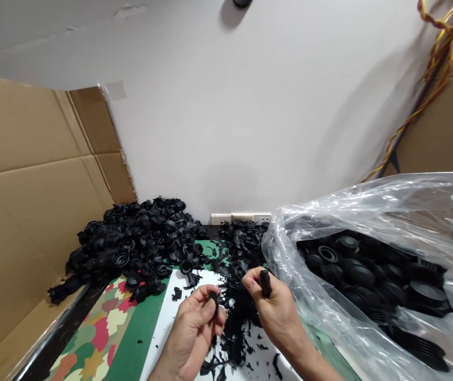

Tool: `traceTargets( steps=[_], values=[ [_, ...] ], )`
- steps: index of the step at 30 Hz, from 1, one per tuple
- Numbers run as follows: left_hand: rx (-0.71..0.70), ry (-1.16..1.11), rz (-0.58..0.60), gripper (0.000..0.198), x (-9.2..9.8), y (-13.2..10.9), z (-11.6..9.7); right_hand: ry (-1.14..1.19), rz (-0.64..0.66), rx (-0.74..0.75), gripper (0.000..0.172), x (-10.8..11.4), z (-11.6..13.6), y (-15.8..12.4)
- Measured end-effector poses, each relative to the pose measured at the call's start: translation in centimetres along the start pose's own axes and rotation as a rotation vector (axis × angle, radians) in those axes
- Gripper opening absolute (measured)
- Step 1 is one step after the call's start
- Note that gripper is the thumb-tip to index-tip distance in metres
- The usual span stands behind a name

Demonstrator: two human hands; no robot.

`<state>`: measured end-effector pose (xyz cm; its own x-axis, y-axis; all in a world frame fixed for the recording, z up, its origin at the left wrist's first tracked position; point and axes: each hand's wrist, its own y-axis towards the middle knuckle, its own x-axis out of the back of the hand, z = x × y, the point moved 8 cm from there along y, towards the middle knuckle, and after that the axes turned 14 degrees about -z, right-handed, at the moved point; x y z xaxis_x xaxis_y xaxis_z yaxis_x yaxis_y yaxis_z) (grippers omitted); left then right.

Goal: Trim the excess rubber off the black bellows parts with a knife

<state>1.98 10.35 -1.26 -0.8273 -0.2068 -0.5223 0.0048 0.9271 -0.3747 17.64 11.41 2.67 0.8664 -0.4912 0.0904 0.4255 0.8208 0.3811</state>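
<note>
My left hand (198, 327), low in the middle of the head view, pinches a small black ribbed rubber part (213, 302) between thumb and fingers. To its right, my right hand (274, 307) is closed around a black stick-like handle (265, 283); its top end sticks up above the fist, and the lower end is hidden. The hands are apart, above a white sheet (170, 309) strewn with black rubber scraps (236, 333). Behind my left hand, a large heap of black rubber parts (142, 238) spreads to the left.
A clear plastic bag (289, 233) at the right holds many black rubber pieces (355, 272). Cardboard (31, 137) stands on the left. More scraps (246, 241) lie against the wall below white sockets (221, 218). Twisted yellow-and-brown wires (420, 108) hang at upper right.
</note>
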Motion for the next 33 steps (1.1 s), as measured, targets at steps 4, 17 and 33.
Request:
traceTargets(
  steps=[4, 17, 33],
  values=[
    [0.01, -0.026, -0.129, 0.01, 1.3, 0.3, -0.2, -0.021, -0.025, 0.012, 0.026, 0.8, -0.6, 0.0],
    [-0.132, -0.167, -0.458, 0.026, 4.5, 0.8, -2.5, -0.169, -0.325, 0.045, 0.031, 4.6, -1.4, 1.2],
    [0.014, -0.206, -0.327, 0.023, 2.8, -0.1, -1.3, -0.17, -0.039, 0.232, 0.016, 1.7, -1.4, 0.0]
  ],
)
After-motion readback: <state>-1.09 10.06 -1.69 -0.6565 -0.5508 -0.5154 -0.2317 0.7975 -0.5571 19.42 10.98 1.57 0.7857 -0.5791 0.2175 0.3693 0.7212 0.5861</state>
